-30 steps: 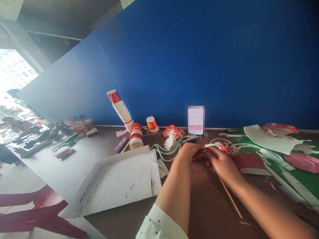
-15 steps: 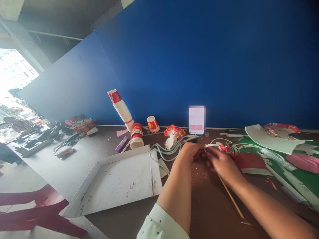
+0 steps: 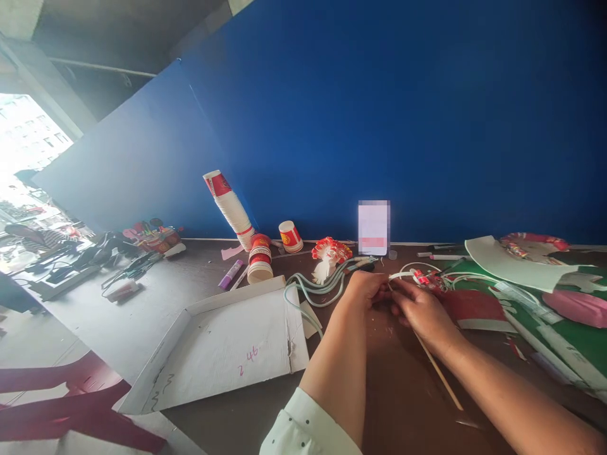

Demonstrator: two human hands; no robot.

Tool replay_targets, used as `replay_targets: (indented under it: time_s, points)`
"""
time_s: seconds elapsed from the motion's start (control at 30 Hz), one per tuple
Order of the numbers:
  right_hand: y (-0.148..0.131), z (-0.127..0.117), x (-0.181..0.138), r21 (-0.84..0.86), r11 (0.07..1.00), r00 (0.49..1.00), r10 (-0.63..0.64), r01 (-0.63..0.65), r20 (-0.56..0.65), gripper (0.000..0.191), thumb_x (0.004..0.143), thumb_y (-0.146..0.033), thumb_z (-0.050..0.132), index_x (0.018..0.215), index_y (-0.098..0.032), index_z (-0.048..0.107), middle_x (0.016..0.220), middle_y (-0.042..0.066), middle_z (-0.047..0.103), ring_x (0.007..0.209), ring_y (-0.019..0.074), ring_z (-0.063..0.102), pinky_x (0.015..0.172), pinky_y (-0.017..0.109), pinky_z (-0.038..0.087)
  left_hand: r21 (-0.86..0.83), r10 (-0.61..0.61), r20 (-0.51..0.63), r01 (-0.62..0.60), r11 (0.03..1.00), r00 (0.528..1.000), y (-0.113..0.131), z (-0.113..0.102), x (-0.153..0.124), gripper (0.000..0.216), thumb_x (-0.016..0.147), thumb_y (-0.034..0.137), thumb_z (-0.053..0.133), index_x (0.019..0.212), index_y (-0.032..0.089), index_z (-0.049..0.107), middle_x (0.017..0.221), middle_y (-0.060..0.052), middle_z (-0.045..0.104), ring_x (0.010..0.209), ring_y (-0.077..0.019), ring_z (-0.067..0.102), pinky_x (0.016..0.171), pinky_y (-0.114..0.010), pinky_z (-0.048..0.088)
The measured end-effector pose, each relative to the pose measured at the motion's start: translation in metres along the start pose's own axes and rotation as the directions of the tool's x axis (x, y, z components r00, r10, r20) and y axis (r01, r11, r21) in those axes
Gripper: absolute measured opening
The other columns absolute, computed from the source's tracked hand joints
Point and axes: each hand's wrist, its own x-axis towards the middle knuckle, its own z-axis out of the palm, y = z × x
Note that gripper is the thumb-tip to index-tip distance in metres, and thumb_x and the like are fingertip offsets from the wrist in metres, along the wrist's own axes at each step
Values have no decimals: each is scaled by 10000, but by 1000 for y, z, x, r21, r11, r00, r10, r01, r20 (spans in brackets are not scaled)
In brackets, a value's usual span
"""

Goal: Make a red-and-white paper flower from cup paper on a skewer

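Both hands meet over the brown tabletop, fingertips close together. My left hand [image 3: 367, 287] is closed, its fingers curled in a pinch by the tip of a thin wooden stick; what lies between them is hidden. My right hand [image 3: 420, 306] is closed around the upper part of that wooden stick [image 3: 441, 376], whose lower end slants out under the palm toward me. Just beyond the right hand lie red-and-white scraps [image 3: 421, 277] and a white curved strip [image 3: 402, 274]. A fringed red-and-white paper flower [image 3: 331, 253] sits beyond my left hand, next to a pale coiled cable [image 3: 308, 287].
A shallow white cardboard tray [image 3: 213, 354] lies left of my forearms. Behind it are stacked paper cups [image 3: 232, 212], a single cup [image 3: 291, 236] and a purple glue stick [image 3: 230, 275]. Cut paper pieces [image 3: 516, 262] and a pink object [image 3: 576, 308] lie right. A blue panel [image 3: 379, 114] stands behind.
The hands stay almost in place, with only slight finger movement around the stick's tip. The view has shifted a tiny bit.
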Motion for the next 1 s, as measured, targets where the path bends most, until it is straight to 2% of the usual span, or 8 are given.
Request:
replay_targets:
  time_s: [0.17, 0.4, 0.67, 1.0]
  points:
    - [0, -1, 1, 23, 999, 1000, 30, -29, -11, 484, 744, -285, 582, 1213, -183, 642, 536, -21, 568, 493, 142, 506, 418, 228, 369, -48, -46, 6, 47, 998, 999, 1, -2, 0, 193, 729, 50, 656, 554, 99, 589, 499, -10, 555, 411, -45, 486, 402, -131, 383]
    - [2, -1, 3, 38, 998, 999, 42, -42, -3, 522, 752, -269, 567, 1257, -147, 618, 533, -24, 547, 518, 126, 504, 428, 199, 369, -97, -47, 0, 47, 994, 999, 2, -1, -2, 197, 682, 76, 752, 570, 89, 591, 506, -11, 560, 426, -53, 502, 426, -146, 415]
    - [8, -2, 9, 78, 996, 999, 37, -39, 35, 450, 729, -254, 570, 1162, -166, 660, 556, -21, 546, 527, 118, 493, 419, 186, 345, -43, -31, -14, 30, 999, 999, 3, 2, -5, 256, 691, 119, 769, 543, 88, 562, 478, 6, 521, 388, -40, 451, 391, -152, 355]
    - [2, -2, 5, 73, 997, 999, 38, -39, 18, 356, 714, -241, 580, 1052, -191, 679, 612, -20, 559, 538, 104, 500, 429, 175, 361, -39, 4, -18, -5, 999, 1000, 2, 3, -6, 337, 676, 157, 787, 492, 113, 507, 430, 23, 466, 376, -44, 402, 356, -163, 278]
